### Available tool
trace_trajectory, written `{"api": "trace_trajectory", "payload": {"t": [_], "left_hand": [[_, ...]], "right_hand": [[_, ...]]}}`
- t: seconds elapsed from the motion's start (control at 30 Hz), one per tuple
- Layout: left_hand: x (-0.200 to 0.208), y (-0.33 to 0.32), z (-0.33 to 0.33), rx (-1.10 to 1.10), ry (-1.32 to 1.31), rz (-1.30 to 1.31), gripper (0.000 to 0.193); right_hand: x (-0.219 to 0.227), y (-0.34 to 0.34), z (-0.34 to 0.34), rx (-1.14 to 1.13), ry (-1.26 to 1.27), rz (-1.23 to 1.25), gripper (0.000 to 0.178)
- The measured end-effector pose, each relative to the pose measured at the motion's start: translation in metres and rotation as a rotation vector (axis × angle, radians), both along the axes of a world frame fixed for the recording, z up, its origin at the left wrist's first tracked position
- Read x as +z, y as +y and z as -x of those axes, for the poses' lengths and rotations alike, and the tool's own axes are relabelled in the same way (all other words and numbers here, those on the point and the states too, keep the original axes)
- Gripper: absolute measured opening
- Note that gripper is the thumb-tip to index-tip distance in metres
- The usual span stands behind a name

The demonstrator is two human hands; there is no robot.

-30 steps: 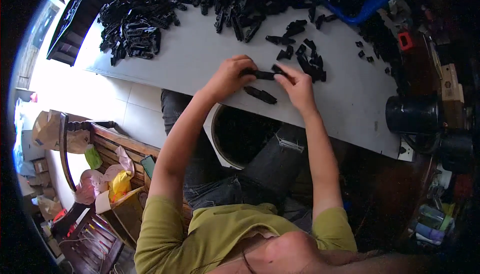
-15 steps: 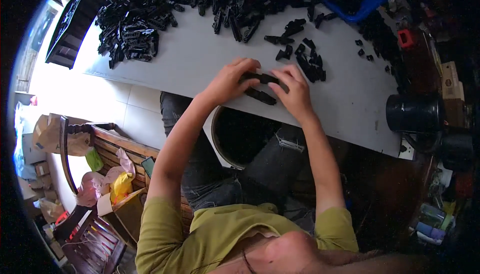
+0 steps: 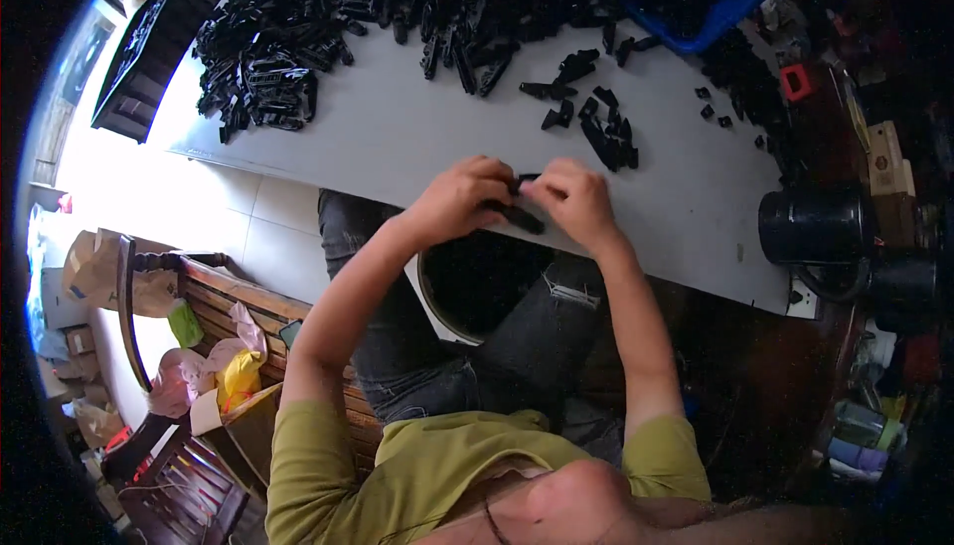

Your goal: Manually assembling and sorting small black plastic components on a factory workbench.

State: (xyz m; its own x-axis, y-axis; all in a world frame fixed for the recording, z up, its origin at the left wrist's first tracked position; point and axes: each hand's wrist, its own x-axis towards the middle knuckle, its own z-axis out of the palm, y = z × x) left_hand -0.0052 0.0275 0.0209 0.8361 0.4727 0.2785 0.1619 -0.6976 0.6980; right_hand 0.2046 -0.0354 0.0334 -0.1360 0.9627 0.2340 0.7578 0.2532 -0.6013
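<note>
At the table's near edge my left hand point(image 3: 462, 199) has its fingers curled round a small black plastic part point(image 3: 524, 181). My right hand point(image 3: 576, 203) pinches the other end of that part, thumb and fingertips together. Much of the part is hidden by my fingers, so its exact kind cannot be made out. Just below it, between my hands, a second dark elongated piece point(image 3: 523, 219) shows, slightly blurred; whether it is held or lies on the edge is unclear. Several loose black plastic pieces point(image 3: 606, 138) lie beyond my right hand.
Heaps of black plastic parts point(image 3: 263, 78) cover the far side of the grey table point(image 3: 378, 138). A black crate point(image 3: 149, 58) stands far left, a blue tub point(image 3: 701, 33) far right. A dark cylindrical object point(image 3: 815, 227) sits at the right edge. Below the table is a round dark container point(image 3: 477, 282).
Both hands have come slightly nearer to me with the black part, and my right hand's fingers have closed more tightly around its end. The view has shifted a little.
</note>
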Motion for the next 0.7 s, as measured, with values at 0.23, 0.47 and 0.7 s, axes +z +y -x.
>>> {"api": "trace_trajectory", "payload": {"t": [0.23,0.47,0.7], "left_hand": [[0.013,0.039,-0.009,0.263,-0.111,-0.082,0.031],[-0.003,0.084,-0.058,0.629,0.287,-0.610,0.018],[-0.002,0.020,-0.031,0.368,0.134,-0.296,0.026]], "right_hand": [[-0.006,0.064,-0.025,0.062,-0.643,-0.316,0.024],[0.005,0.022,0.001,-0.084,-0.037,-0.273,0.022],[-0.006,-0.003,-0.022,-0.355,0.551,0.261,0.022]]}}
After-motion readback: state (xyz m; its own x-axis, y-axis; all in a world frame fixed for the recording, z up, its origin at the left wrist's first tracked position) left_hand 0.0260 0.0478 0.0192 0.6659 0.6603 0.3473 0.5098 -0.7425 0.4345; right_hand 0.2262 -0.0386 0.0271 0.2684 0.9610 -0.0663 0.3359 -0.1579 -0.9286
